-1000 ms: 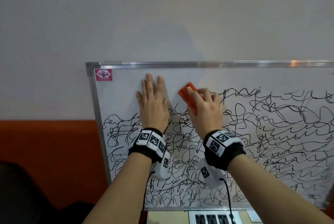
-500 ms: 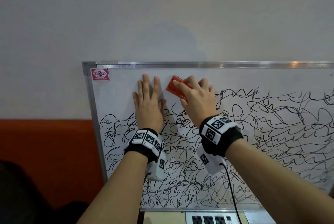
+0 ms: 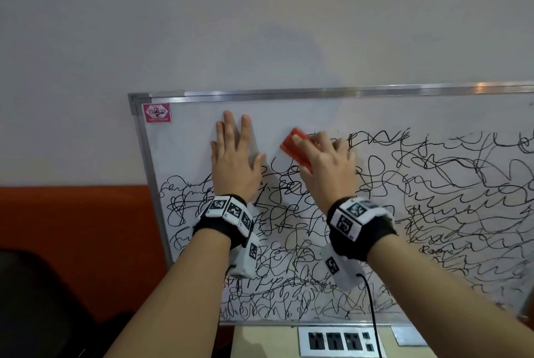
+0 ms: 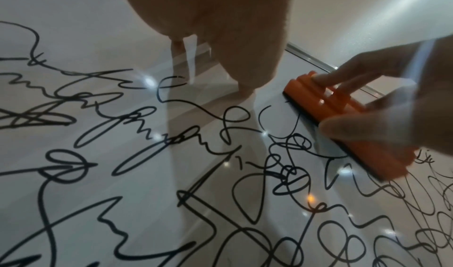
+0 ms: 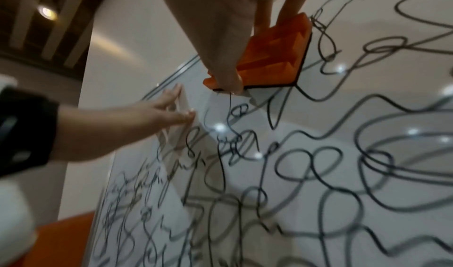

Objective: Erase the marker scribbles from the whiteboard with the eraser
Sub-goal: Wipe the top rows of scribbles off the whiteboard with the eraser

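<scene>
A whiteboard in a metal frame leans against the wall, covered with black marker scribbles except for a wiped strip along its top left. My right hand grips an orange eraser and holds its dark felt side against the board near the top. The eraser shows slanted in the left wrist view, and the eraser sits under my fingers in the right wrist view. My left hand lies flat on the board just left of the eraser, fingers straight and pointing up.
A red label sticks in the board's top left corner. Below the board's bottom edge lies a white power strip on a pale surface. An orange panel runs along the wall to the left.
My right hand has wiped the eraser up and to the left, then back down to the right. The left hand stays flat on the board. The view has shifted slightly.
</scene>
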Available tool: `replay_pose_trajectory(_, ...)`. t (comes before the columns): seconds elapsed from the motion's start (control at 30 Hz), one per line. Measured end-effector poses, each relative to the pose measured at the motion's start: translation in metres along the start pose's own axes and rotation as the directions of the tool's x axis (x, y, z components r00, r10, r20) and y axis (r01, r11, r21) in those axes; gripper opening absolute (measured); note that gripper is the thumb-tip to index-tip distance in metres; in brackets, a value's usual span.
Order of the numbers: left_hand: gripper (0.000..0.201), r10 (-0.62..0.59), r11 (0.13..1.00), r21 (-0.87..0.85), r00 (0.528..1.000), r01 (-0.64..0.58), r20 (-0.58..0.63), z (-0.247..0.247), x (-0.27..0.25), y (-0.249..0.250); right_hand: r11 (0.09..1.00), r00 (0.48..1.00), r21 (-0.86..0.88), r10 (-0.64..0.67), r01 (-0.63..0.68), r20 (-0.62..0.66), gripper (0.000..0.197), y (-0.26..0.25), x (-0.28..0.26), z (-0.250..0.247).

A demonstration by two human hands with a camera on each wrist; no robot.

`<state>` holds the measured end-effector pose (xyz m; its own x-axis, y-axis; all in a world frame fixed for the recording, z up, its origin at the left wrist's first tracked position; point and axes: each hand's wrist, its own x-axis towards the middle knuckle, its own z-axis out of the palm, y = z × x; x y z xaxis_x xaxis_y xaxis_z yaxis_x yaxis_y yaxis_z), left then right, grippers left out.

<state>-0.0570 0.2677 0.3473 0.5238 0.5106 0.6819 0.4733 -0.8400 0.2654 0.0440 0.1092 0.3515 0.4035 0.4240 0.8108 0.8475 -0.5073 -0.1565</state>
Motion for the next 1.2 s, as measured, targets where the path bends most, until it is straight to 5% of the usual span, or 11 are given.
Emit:
replay_pose_trajectory(0.1, 0.085, 0.001, 1.000, 0.001, 1.000, -0.001, -0.001, 0.001, 0.000, 0.001, 0.997, 0.997, -0.028, -0.076, 0.077, 0.020, 0.060, 0.005, -0.010, 0.004)
replay_pose_trajectory(0.23, 0.085, -0.004, 1.000, 0.000, 1.000, 0.004, -0.012, 0.002, 0.000, 0.003, 0.999, 0.997, -0.012, 0.039, -0.039, -0.060, 0.056, 0.006, 0.008, -0.003)
replay_pose_trajectory(0.4, 0.085, -0.015, 1.000, 0.017, 1.000, 0.016, -0.006, -0.001, -0.002, 0.005, 0.996, 0.997, -0.050, -0.069, 0.071, 0.043, 0.058, 0.003, -0.012, 0.000)
replay_pose_trajectory(0.53, 0.087, -0.016, 0.999, 0.031, 1.000, 0.016, 0.012, -0.003, -0.001, 0.007, 0.998, 0.998, -0.036, 0.043, -0.045, -0.050, 0.058, 0.018, 0.008, -0.009)
replay_pose_trajectory(0.7, 0.089, -0.028, 0.998, 0.059, 1.000, 0.028, -0.003, 0.000, -0.002, 0.009, 0.972, 0.980, -0.126, -0.194, 0.199, 0.054, 0.057, 0.018, 0.005, -0.010)
replay_pose_trajectory(0.87, 0.088, -0.013, 0.997, 0.077, 1.000, 0.013, -0.002, 0.000, -0.003, 0.008, 0.994, 0.998, -0.091, -0.056, 0.054, -0.020, 0.060, 0.024, 0.009, -0.009)
replay_pose_trajectory(1.0, 0.088, -0.017, 0.997, 0.078, 1.000, 0.018, -0.006, 0.002, -0.002, 0.007, 0.991, 0.993, -0.062, -0.115, 0.116, 0.025, 0.061, 0.028, 0.003, -0.009)
replay_pose_trajectory(1.1, 0.089, -0.011, 0.994, 0.112, 1.000, 0.011, -0.001, 0.004, -0.002, 0.006, 0.999, 0.998, -0.007, 0.042, -0.042, -0.057, 0.058, 0.035, 0.007, -0.012)
replay_pose_trajectory(1.2, 0.087, -0.008, 0.990, 0.141, 1.000, 0.006, 0.010, 0.008, -0.003, 0.005, 0.999, 1.000, -0.027, -0.023, 0.023, -0.009, 0.062, 0.028, -0.007, -0.005)
